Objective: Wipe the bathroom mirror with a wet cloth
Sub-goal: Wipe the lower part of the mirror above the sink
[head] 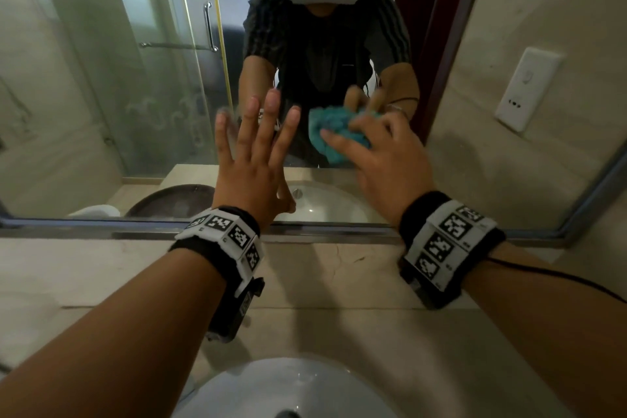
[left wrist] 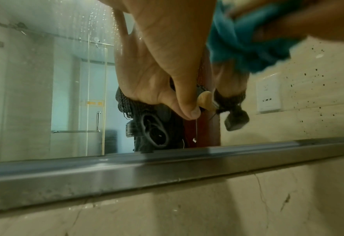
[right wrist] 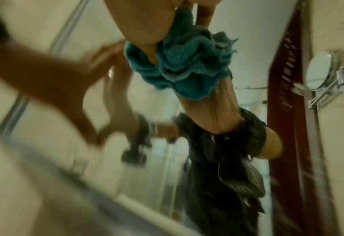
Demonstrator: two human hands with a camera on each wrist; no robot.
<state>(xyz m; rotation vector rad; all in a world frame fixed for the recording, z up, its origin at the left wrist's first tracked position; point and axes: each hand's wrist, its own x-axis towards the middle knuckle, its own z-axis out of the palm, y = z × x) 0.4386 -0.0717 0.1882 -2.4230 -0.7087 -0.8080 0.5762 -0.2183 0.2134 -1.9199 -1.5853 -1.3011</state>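
The bathroom mirror (head: 118,95) fills the wall above the counter, and its glass (left wrist: 35,79) carries water drops. My left hand (head: 252,159) lies flat against it with fingers straight and spread; the left wrist view shows its palm and thumb (left wrist: 167,55). Just to the right, my right hand (head: 386,159) grips a bunched teal cloth (head: 327,127) and holds it against the glass. The cloth (right wrist: 187,68) hangs crumpled from my right fingers (right wrist: 146,24) in the right wrist view, which is blurred. It also shows in the left wrist view as the cloth (left wrist: 238,47).
A metal frame (head: 135,231) runs along the mirror's lower edge above the marble counter (head: 373,332). A white sink basin (head: 291,387) lies directly below my arms. The mirror reflects a glass shower door (head: 190,44), a wall socket (head: 526,88) and the person.
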